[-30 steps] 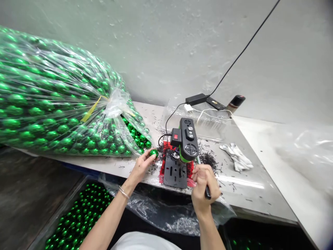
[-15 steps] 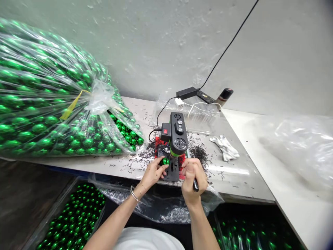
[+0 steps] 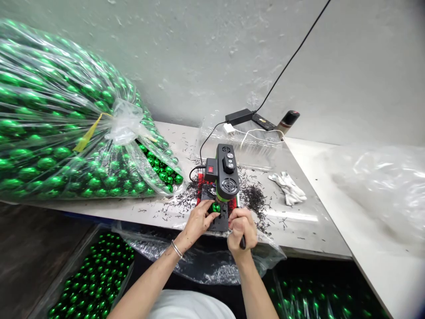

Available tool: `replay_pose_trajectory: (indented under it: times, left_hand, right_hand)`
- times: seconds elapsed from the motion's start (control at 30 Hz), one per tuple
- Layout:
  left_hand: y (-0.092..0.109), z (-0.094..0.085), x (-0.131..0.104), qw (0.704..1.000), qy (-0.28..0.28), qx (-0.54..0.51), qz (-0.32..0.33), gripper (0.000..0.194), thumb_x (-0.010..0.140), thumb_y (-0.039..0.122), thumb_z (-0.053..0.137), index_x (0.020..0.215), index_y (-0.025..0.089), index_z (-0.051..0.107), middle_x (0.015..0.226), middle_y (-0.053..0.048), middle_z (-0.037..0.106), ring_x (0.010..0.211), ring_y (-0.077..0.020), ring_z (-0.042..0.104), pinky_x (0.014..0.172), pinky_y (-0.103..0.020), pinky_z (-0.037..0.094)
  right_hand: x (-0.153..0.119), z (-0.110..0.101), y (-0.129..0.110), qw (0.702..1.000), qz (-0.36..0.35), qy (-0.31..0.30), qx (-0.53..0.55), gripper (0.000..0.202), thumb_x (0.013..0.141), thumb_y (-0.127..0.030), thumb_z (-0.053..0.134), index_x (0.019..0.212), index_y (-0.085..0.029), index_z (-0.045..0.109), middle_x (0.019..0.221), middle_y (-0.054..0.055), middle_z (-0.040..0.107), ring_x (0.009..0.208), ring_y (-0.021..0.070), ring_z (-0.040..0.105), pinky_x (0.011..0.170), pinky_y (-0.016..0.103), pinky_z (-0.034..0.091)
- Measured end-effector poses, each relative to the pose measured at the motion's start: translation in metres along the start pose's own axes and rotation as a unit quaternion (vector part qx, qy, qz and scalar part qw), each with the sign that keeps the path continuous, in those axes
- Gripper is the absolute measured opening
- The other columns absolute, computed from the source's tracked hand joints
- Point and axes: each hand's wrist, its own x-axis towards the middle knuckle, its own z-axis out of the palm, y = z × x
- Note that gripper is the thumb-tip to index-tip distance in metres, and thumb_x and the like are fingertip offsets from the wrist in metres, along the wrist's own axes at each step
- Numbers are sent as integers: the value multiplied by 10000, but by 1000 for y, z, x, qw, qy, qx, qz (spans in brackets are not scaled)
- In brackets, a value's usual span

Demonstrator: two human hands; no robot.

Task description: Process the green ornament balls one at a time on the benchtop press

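Observation:
My left hand [image 3: 199, 219] pinches a small shiny green ball [image 3: 216, 207] and holds it on the black base plate [image 3: 220, 221] under the head of a small black and green bench drill [image 3: 225, 173]. My right hand [image 3: 241, 227] is closed around the drill's black lever handle [image 3: 242, 242], just right of the ball. A silver bracelet sits on my left wrist. The drill bit itself is hidden by the machine's head.
A large tied clear bag of green balls [image 3: 63, 128] fills the table's left. Dark shavings [image 3: 254, 195] litter the table around the drill. White gloves [image 3: 288, 187], a power adapter [image 3: 238, 117] and a bottle [image 3: 288, 120] lie behind. Bins of green balls [image 3: 89, 283] stand below the table edge.
My left hand carried the green ball from beside the bag to under the drill head. My right hand pulled the lever handle in closer to the machine.

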Motion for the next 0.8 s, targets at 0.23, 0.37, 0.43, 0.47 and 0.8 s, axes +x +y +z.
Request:
replay_pose_trajectory:
  times: [0.23, 0.37, 0.43, 0.47, 0.8]
  left_hand:
    - [-1, 2, -2, 1000, 9, 10, 11, 306, 917, 276, 624, 1210, 189, 648, 1151, -100, 697, 702, -158, 683, 761, -330, 599]
    - [0, 0, -1, 1000, 4, 15, 12, 310, 920, 267, 616, 1217, 184, 643, 1155, -106, 695, 718, -163, 685, 767, -334, 595]
    - [1, -1, 0, 1000, 0, 18, 14, 304, 920, 263, 617, 1209, 173, 647, 1134, -112, 698, 775, -184, 696, 785, -341, 593]
    - [1, -2, 0, 1000, 0, 20, 18, 297, 918, 262, 621, 1198, 170, 652, 1120, -114, 701, 823, -199, 701, 802, -345, 590]
    - [0, 1, 6, 998, -1, -63, -25, 348, 851, 261, 681, 1182, 153, 672, 1070, -112, 709, 585, -128, 638, 575, -270, 574]
  right_hand:
    - [-30, 14, 24, 999, -24, 45, -5, 321, 995, -230, 341, 691, -217, 440, 740, -15, 533, 625, 127, 553, 760, 393, 491]
    - [-36, 18, 25, 998, -4, 58, -12, 337, 1004, -241, 320, 688, -218, 433, 734, -29, 517, 618, 121, 576, 875, 438, 497]
    - [-38, 17, 27, 999, -5, 49, -13, 328, 1001, -234, 324, 691, -217, 428, 740, -28, 516, 640, 123, 591, 897, 441, 497]
    - [-38, 16, 28, 999, -9, 41, -17, 318, 997, -223, 327, 695, -217, 427, 745, -27, 516, 653, 125, 598, 896, 438, 498]
    - [-1, -1, 6, 1000, -27, 5, -5, 291, 950, -132, 386, 682, -207, 472, 734, -2, 550, 642, 130, 558, 629, 305, 457]
